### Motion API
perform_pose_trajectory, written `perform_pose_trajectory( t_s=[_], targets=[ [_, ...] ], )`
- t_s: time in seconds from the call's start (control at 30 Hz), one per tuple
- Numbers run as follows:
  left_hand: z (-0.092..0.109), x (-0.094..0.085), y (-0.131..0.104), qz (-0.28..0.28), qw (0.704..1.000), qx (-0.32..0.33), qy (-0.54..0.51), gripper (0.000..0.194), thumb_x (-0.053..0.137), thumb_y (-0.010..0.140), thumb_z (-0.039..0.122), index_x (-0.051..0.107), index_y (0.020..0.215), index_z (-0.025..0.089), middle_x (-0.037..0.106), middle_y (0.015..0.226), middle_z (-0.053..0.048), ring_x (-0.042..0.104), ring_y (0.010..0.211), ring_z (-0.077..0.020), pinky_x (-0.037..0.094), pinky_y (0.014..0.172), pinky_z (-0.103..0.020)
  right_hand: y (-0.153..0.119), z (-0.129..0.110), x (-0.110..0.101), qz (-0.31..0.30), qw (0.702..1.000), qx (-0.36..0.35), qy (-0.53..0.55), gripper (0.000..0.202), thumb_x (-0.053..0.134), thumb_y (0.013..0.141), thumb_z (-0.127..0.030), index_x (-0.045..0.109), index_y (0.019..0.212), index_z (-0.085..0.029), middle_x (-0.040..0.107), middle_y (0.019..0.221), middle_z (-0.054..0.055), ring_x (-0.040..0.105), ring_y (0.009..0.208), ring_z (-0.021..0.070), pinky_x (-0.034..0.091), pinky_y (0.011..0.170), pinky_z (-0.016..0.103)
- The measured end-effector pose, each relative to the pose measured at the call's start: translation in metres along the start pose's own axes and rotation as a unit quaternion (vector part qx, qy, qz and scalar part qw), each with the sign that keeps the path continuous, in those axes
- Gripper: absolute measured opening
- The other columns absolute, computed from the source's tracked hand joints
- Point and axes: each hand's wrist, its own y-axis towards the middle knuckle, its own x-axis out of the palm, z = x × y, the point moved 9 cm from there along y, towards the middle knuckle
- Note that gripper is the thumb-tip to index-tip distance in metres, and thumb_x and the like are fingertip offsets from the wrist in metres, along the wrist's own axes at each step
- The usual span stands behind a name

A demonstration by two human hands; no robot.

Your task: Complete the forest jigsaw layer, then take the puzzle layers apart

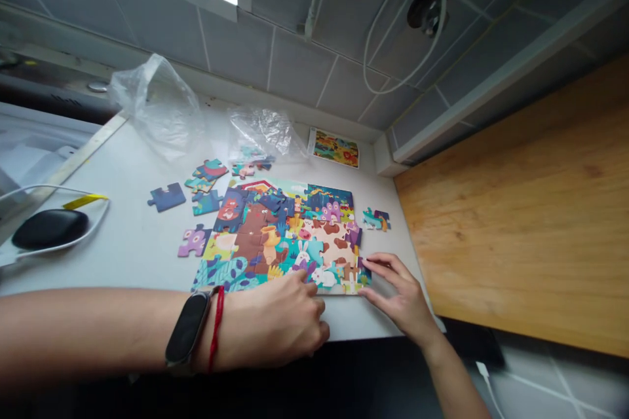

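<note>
A colourful jigsaw puzzle (275, 236) with animals lies on the white table, most of its pieces joined. At its lower right corner, my right hand (396, 291) pinches a dark blue puzzle piece (364, 273) between thumb and fingers. My left hand (282, 317) is curled over the bottom edge of the puzzle, fingers bent under; what it holds, if anything, is hidden. Loose pieces lie left of the puzzle, among them a dark blue one (168, 198) and a purple one (194, 241). Another small group (376, 218) rests to the right.
Clear plastic bags (164, 108) and a picture card (335, 147) lie at the back of the white table (125, 222). A black device (50, 229) with a white cable is at the left. A wooden panel (521, 209) borders the right side.
</note>
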Motion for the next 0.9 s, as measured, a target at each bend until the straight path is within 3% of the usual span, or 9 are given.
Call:
perform_pose_trajectory(
  t_s=[0.23,0.33,0.5,0.63,0.7,0.8,0.9],
  targets=[
    [0.003,-0.013,0.012,0.022,1.000,-0.016,0.006,0.010,0.076,0.091,0.029,0.070,0.090,0.021,0.070,0.079,-0.004,0.065,0.070,-0.0240,0.045,0.079,-0.044,0.034,0.002,0.022,-0.032,0.999,-0.042,0.002,0.032,0.080,0.093,-0.035,0.078,0.124,-0.026,0.071,0.129,0.012,0.069,0.121,0.0275,0.061,0.103,0.043],
    [-0.002,-0.021,0.006,0.014,0.999,-0.018,-0.024,0.017,0.078,0.092,0.037,0.069,0.088,0.023,0.067,0.076,-0.001,0.062,0.068,-0.0225,0.043,0.072,-0.041,0.041,0.001,0.022,-0.029,0.998,-0.056,-0.008,0.029,0.079,0.094,-0.035,0.079,0.122,-0.027,0.071,0.130,0.013,0.068,0.121,0.0290,0.061,0.102,0.046],
    [-0.004,-0.022,0.001,-0.022,0.996,-0.015,-0.084,0.027,0.082,0.089,0.047,0.067,0.088,0.025,0.065,0.074,0.001,0.060,0.065,-0.0204,0.035,0.060,-0.038,0.041,-0.008,0.021,-0.041,0.996,-0.079,-0.016,0.026,0.080,0.093,-0.033,0.079,0.118,-0.028,0.073,0.127,0.012,0.068,0.117,0.0291,0.062,0.098,0.048],
    [-0.008,-0.020,0.003,0.000,0.999,-0.027,-0.038,0.023,0.078,0.092,0.044,0.069,0.088,0.024,0.067,0.078,-0.002,0.062,0.069,-0.0234,0.039,0.066,-0.040,0.035,-0.013,0.022,-0.047,0.995,-0.086,-0.024,0.028,0.081,0.093,-0.031,0.077,0.120,-0.028,0.073,0.129,0.011,0.065,0.121,0.0302,0.061,0.097,0.049],
    [-0.010,-0.020,0.003,0.014,0.999,-0.035,-0.024,0.022,0.075,0.094,0.043,0.069,0.089,0.023,0.067,0.080,-0.003,0.063,0.071,-0.0245,0.041,0.070,-0.042,0.034,-0.014,0.018,-0.022,0.995,-0.089,-0.032,0.024,0.076,0.096,-0.026,0.078,0.120,-0.029,0.072,0.132,0.011,0.064,0.123,0.0307,0.060,0.100,0.051],
    [-0.009,-0.019,0.002,0.017,0.999,-0.027,-0.035,0.020,0.075,0.094,0.042,0.069,0.088,0.023,0.067,0.080,-0.003,0.063,0.072,-0.0234,0.044,0.076,-0.042,0.040,-0.006,0.008,0.034,0.996,-0.069,-0.050,0.025,0.068,0.099,-0.020,0.078,0.120,-0.030,0.071,0.131,0.011,0.065,0.123,0.0297,0.057,0.104,0.053],
    [-0.014,-0.016,0.005,0.026,0.999,-0.013,-0.044,0.016,0.074,0.095,0.038,0.071,0.093,0.023,0.070,0.088,-0.005,0.065,0.083,-0.0240,0.047,0.080,-0.040,0.057,0.013,0.009,0.019,0.998,-0.007,-0.067,0.027,0.066,0.101,-0.028,0.076,0.126,-0.029,0.071,0.132,0.011,0.067,0.124,0.0290,0.056,0.108,0.052]
  ],
)
